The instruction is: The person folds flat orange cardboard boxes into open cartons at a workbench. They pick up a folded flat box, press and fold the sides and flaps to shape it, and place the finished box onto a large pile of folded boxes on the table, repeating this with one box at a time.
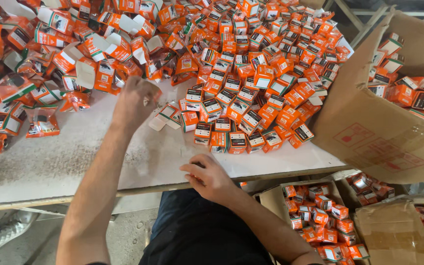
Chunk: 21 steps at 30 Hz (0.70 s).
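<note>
My left hand [134,100] reaches out over the white table [74,157], fingers curled at the edge of a heap of flat, unfolded orange-and-white cartons [99,54]; whether it grips one I cannot tell. My right hand [207,177] rests at the table's front edge, fingers bent around a small orange piece that is mostly hidden. A large pile of closed small orange boxes [251,83] lies just beyond it. One folded-open carton [165,117] lies between the two hands.
A big brown cardboard box [369,127] leans on the table's right end, holding more orange boxes. Below, open cartons [320,216] on the floor are full of the same boxes. Small orange plastic packets [42,122] lie at the left. Someone's shoe [1,233] shows bottom left.
</note>
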Each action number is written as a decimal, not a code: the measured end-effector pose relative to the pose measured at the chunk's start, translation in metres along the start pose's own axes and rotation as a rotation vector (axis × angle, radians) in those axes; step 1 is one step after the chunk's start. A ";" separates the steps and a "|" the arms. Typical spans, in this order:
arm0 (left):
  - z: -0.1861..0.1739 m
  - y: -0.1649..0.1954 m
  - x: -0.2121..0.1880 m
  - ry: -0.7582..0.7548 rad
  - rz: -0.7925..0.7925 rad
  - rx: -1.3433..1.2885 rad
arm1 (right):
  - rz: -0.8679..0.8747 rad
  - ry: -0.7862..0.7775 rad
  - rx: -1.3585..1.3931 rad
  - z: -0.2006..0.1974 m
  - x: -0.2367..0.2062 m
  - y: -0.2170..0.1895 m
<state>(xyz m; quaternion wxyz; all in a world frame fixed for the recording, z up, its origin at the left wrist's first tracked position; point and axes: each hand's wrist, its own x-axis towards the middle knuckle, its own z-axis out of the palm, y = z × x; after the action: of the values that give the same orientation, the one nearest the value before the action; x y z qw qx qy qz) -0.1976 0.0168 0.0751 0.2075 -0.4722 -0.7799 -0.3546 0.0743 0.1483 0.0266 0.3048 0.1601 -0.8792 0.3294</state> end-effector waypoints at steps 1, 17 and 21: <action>-0.011 0.016 -0.011 -0.023 0.080 -0.044 | 0.005 0.045 0.014 -0.004 -0.003 -0.001; -0.019 0.128 -0.143 -0.125 0.250 0.046 | 0.409 0.065 0.001 -0.019 -0.005 0.004; 0.004 0.144 -0.168 0.068 0.104 0.139 | 0.369 0.042 -0.145 -0.012 -0.004 0.011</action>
<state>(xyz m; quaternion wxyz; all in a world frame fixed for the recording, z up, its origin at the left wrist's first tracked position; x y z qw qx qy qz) 0.0082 -0.0355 0.0127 0.2842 -0.4844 -0.7695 -0.3040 0.0773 0.1650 0.0261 0.2685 -0.0330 -0.9084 0.3189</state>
